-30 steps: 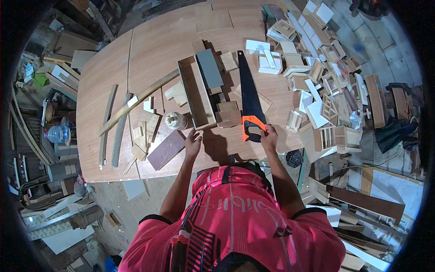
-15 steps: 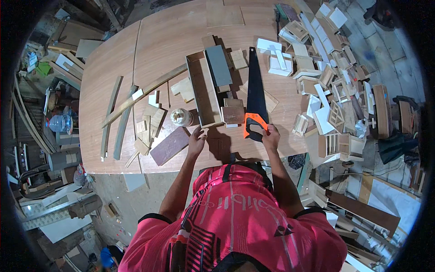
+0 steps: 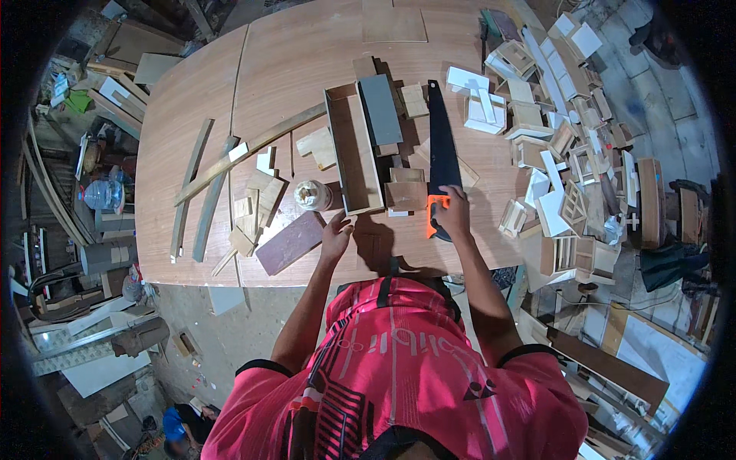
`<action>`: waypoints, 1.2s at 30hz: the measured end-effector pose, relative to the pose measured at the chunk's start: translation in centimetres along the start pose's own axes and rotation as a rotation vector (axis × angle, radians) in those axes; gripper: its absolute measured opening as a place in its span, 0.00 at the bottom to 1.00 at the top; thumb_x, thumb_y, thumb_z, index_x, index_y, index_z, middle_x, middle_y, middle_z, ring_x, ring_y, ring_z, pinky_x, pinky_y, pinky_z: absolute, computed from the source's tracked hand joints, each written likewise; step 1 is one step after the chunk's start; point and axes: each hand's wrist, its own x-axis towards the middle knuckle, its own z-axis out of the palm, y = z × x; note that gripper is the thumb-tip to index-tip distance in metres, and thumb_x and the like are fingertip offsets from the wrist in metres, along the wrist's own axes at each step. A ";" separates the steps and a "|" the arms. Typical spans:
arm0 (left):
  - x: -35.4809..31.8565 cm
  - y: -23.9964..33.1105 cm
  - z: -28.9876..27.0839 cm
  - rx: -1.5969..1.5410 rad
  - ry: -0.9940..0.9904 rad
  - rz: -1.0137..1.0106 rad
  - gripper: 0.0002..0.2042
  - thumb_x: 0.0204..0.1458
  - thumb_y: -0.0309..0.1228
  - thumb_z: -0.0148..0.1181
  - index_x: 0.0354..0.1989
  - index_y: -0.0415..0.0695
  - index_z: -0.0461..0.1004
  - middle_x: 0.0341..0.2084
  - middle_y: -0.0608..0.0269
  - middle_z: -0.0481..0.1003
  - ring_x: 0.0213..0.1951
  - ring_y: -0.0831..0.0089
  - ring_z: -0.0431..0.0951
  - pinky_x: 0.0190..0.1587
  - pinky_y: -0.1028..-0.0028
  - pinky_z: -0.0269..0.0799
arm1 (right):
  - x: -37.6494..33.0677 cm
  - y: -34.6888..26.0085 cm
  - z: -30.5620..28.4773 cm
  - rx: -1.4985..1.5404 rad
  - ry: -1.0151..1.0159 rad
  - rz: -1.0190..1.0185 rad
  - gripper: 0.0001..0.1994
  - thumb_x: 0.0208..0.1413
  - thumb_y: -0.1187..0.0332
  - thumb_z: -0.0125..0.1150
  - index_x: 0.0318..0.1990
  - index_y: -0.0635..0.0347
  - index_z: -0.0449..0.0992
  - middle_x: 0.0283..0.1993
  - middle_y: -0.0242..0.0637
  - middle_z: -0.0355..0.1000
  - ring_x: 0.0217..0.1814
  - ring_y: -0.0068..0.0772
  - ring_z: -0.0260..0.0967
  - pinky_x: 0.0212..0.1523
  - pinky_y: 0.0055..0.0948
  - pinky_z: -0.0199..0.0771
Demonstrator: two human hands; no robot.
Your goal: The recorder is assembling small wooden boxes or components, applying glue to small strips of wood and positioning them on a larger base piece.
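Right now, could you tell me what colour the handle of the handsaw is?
Bright orange; the handsaw handle sits under the right hand, clearest in the head view.

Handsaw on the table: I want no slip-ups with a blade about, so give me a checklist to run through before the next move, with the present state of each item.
1. Right hand on the orange handle of the handsaw: ok, the hand rests on it; how firmly the fingers close, cannot tell.
2. Blade lying flat on the table, pointing away from the person: ok.
3. Left hand apart from the blade: ok, it rests at the near end of the long wooden box.
4. Box steadied: cannot tell, the hand only touches its end.
5. Free room around the saw: not ok, small wood blocks lie right beside the blade.
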 end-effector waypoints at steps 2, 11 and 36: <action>0.0 -0.4 -0.1 -0.031 0.026 -0.020 0.29 0.47 0.18 0.50 0.62 0.34 0.57 0.58 0.48 0.65 0.54 0.60 0.70 0.53 0.68 0.69 | 0.7 -1.5 0.5 0.078 -0.141 -0.097 0.22 0.43 0.71 0.64 0.50 0.58 0.70 0.52 0.43 0.67 0.54 0.49 0.64 0.54 0.41 0.64; 0.4 -0.7 0.1 -0.039 0.030 -0.027 0.28 0.47 0.17 0.52 0.62 0.34 0.59 0.56 0.47 0.66 0.54 0.62 0.71 0.53 0.69 0.69 | 1.3 -5.2 3.5 -0.060 -0.385 -0.339 0.36 0.43 0.64 0.69 0.63 0.53 0.61 0.64 0.39 0.57 0.66 0.46 0.51 0.63 0.43 0.55; 0.2 -1.3 -0.1 -0.094 0.048 0.008 0.27 0.49 0.18 0.50 0.61 0.32 0.58 0.55 0.50 0.68 0.51 0.66 0.73 0.55 0.70 0.67 | -0.7 -6.5 2.4 -0.066 -0.353 -0.263 0.38 0.42 0.67 0.69 0.64 0.54 0.60 0.63 0.44 0.58 0.65 0.48 0.54 0.64 0.42 0.53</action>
